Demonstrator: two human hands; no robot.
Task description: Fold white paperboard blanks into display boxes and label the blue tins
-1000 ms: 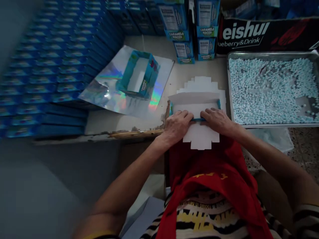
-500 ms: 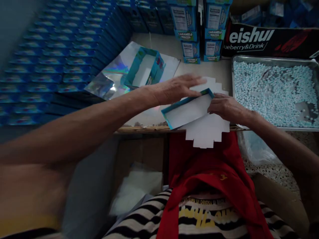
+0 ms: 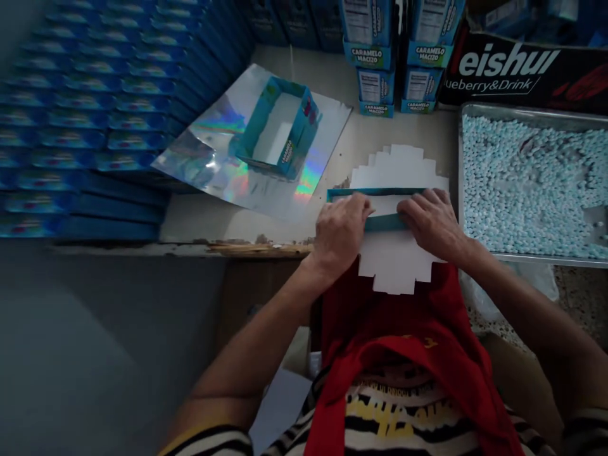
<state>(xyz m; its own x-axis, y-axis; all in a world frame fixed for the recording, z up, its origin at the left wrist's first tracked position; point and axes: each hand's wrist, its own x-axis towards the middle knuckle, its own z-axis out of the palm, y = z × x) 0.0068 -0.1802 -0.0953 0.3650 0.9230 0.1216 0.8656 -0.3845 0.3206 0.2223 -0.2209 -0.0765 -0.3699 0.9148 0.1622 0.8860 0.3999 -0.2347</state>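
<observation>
In front of me lies a shallow blue cardboard tray [image 3: 386, 222] with a white inside, its long side turned toward me. My left hand [image 3: 341, 229] is closed on its near wall left of the middle, fingertips curled over the edge. My right hand [image 3: 434, 223] pinches the same wall farther right, fingers bent inward. Beneath the tray rests a flat white cardboard blank [image 3: 396, 263] with stepped edges, jutting past the table edge over the red apron. Another folded blue tray [image 3: 278, 130] stands on a shiny silvery sheet [image 3: 209, 152] to the left.
Stacks of blue boxes [image 3: 80, 114] fill the left side. Display boxes marked Caramelo Macizo [image 3: 373, 60] stand at the back. On the right are a metal tray [image 3: 527, 256] of small pale-blue candies and a black carton [image 3: 513, 79]. The table edge [image 3: 256, 249] runs nearest me.
My left hand has come back toward me from the tray's far side and now grips its near wall. The tray has turned from slanted to nearly level.
</observation>
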